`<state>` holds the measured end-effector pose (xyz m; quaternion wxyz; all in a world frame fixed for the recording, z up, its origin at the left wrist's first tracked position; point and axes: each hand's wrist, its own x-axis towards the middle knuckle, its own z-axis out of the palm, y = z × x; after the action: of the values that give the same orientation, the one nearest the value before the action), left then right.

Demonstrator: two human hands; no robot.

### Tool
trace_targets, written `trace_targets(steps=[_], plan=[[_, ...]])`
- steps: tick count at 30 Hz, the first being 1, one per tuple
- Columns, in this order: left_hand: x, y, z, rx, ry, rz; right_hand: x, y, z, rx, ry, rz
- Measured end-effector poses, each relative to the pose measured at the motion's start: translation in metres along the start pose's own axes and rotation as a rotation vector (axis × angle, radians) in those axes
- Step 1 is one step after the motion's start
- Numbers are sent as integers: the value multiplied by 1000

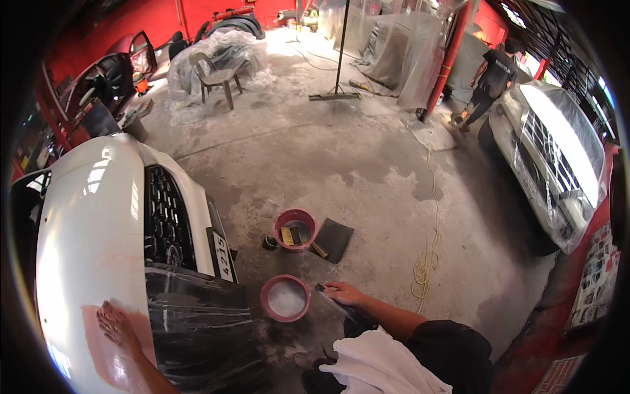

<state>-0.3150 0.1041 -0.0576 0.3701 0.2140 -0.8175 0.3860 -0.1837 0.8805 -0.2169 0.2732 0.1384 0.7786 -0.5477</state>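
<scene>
- We've got our left hand (pixel 117 323) spread flat, fingers open, pressing a pink sheet (pixel 108 348) onto the white hood (pixel 85 223)
- That sheet lies at the hood's near edge, just beside the plastic-wrapped bumper (pixel 197 315); it looks thin, limp and wet, so we judge it light and slippery, best worked under a flat palm or lifted by a corner
- Our right hand (pixel 342 293) is closed round a small dark tool (pixel 323 287), just right of the near pink bowl (pixel 285 298) of pale, foamy liquid on the floor
- A second pink bowl (pixel 295 228) sits farther out with blocks inside, a dark pad (pixel 333 239) touching it
- A white cloth (pixel 384 364) drapes over our lap
- Beyond, a yellow cord (pixel 430 249), a covered car (pixel 558 164) and a person (pixel 489 85) well apart
- Hard to tell what the tool is; the sheet's lower end is cut off by the frame
</scene>
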Motion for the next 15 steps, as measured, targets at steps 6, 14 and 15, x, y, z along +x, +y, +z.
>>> trace_targets(steps=[6,14,15], plan=[[-36,118,-152,-559,57,216,113,66,45,167,-189,20],[-397,383,-226,-1309,-1080,-410,242,199,161,340,-325,472],[-445,420,-215,-1290,-1224,-568,265,214,172,409,-326,493]])
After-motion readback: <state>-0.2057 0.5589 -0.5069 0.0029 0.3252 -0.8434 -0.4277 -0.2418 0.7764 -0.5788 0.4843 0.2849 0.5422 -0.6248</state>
